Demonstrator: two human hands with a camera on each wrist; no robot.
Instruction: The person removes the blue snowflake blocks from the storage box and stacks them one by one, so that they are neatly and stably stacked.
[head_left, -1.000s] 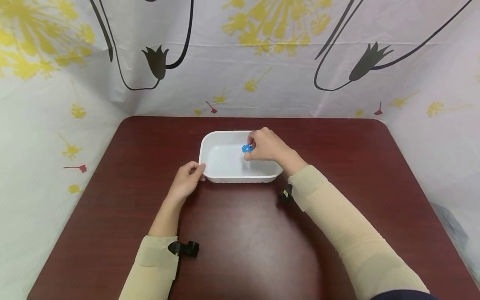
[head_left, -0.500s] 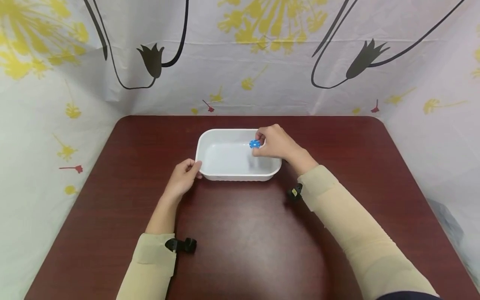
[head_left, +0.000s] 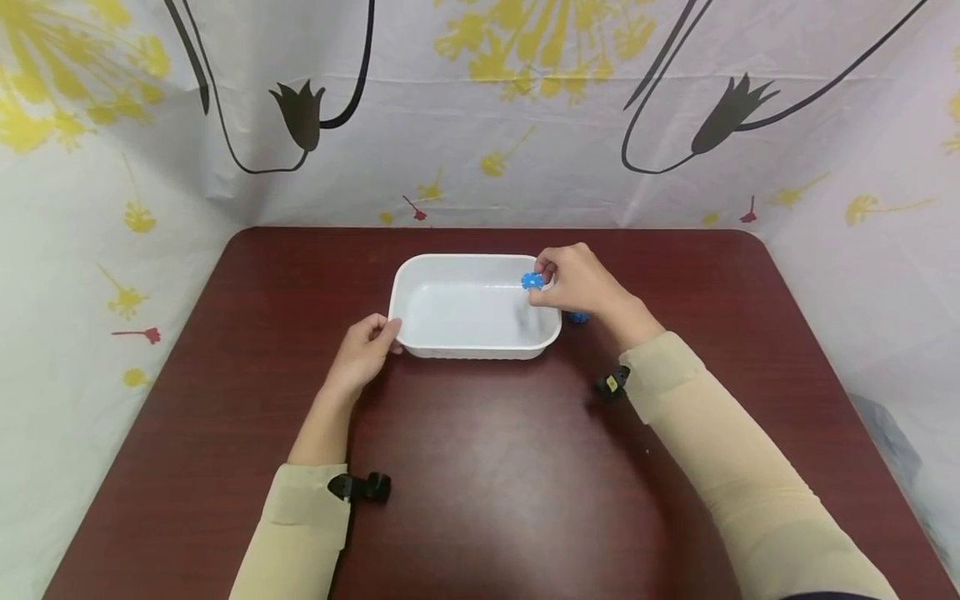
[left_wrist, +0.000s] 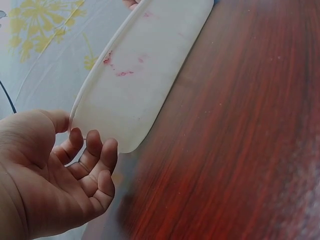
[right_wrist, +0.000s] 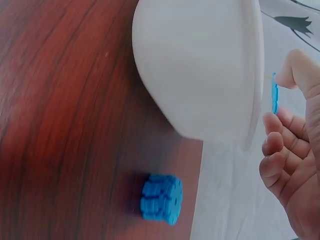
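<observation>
A white rectangular tray (head_left: 476, 352) stands toward the back of the brown table. My left hand (head_left: 360, 354) grips its near left corner, thumb over the rim and curled fingers against the outer wall in the left wrist view. Between thumb and index finger, my right hand (head_left: 583, 282) pinches a thin blue notched disc, a snowflake building disc (head_left: 532, 281). The right wrist view has this disc edge-on, above the tray's rim at its right end. A stack of several similar blue discs (right_wrist: 162, 199) stands on the table just right of the tray, partly hidden by my right hand in the head view.
The dark reddish-brown table (head_left: 480, 467) is surrounded by white cloth (head_left: 465, 158) printed with yellow and grey flowers. Faint red marks (left_wrist: 120, 70) show on the tray's outer wall. Black wrist bands (head_left: 367, 487) sit on both sleeves.
My right hand has moved right with the disc, from over the tray's inside to its right end. The blue stack has come into the head view. My left hand keeps its grip on the tray.
</observation>
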